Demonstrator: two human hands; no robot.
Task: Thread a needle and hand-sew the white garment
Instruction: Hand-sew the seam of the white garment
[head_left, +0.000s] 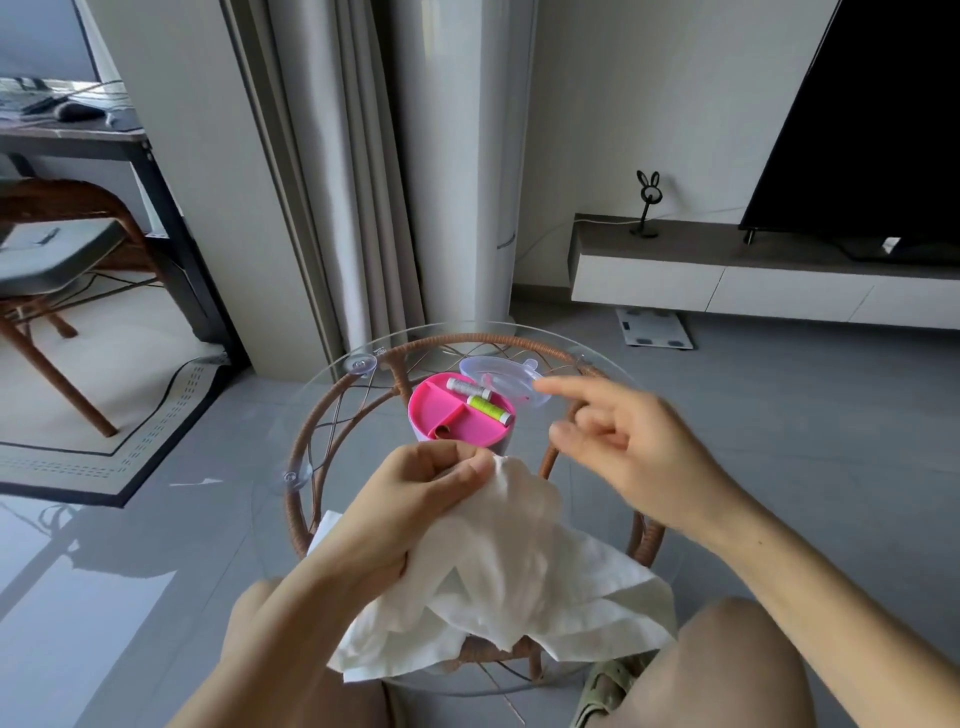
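My left hand (415, 499) grips a bunched fold of the white garment (519, 571), which drapes over the near side of the round glass table (311, 415). My right hand (618, 441) hovers to the right of the fold, above the table, with the index finger stretched toward the sewing box and the thumb extended; I see nothing in it. No needle or thread is visible in either hand. The pink sewing box (457, 415) stands open behind the garment, with a white spool (465, 386) and a green spool (487, 408) in its compartments.
The box's clear lid (501, 374) lies behind it on the glass. The table has a wicker frame (332, 431) under the glass. My knees flank the table's near edge. A TV cabinet (727, 280) stands far right, a chair (62, 249) and desk far left.
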